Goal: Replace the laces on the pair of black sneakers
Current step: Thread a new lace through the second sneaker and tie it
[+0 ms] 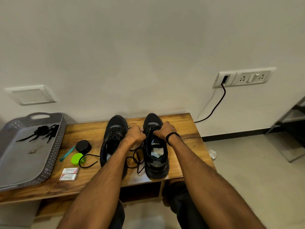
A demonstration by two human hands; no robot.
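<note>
Two black mesh sneakers, the left sneaker [113, 131] and right sneaker [156, 164], stand toes to the wall on the wood-grain tabletop [189, 129]. Over the right one's eyelets the left hand [134, 133] and right hand [165, 129] are fisted, each grip closed on the thin black lace [135, 157], its slack looping between the shoes. The tongue label is unreadable. To the left lie a round black lid [83, 146], a green cap [76, 158], and a perforated grey tray [24, 162] holding spare laces [44, 131].

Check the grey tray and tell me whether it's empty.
Not empty. The grey tray holds a tangle of loose black laces near its far end, and a brownish smudge marks its floor.
</note>
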